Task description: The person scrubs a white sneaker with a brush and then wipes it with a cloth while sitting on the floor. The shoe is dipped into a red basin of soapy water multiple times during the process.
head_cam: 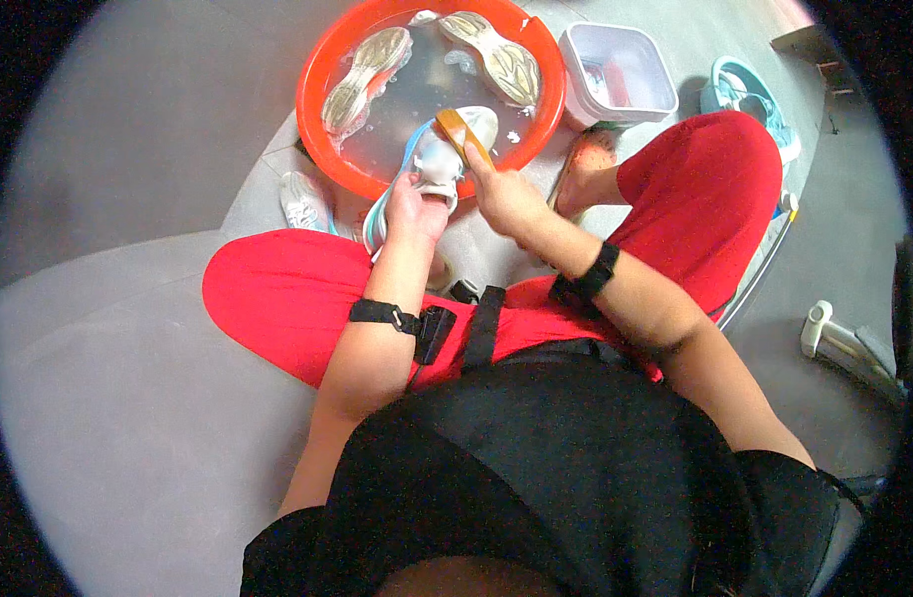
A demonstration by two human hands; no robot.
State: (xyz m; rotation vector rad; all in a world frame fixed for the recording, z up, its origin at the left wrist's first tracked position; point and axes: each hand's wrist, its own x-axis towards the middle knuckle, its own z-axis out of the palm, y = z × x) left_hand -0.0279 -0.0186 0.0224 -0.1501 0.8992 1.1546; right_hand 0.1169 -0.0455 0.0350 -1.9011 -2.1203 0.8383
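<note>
My left hand (417, 214) grips a white shoe (480, 124) with a light-blue edge near its opening, holding it over the near rim of a red plastic basin (312, 153). In my right hand (507, 200) is a brush with a wooden back (450, 125), laid across the upper of this shoe; its bristles are hidden. Cloudy water (434, 89) with patches of foam fills part of the basin. Two more shoes lie in it soles up, a left one (367, 74) and a right one (495, 56).
A translucent plastic tub (658, 104) stands right of the basin, near my foot (587, 164). Farther right is a teal container (717, 74) with things in it. Another white shoe (305, 200) rests on the floor left of the basin. A thin rod (758, 272) lies beside my right knee.
</note>
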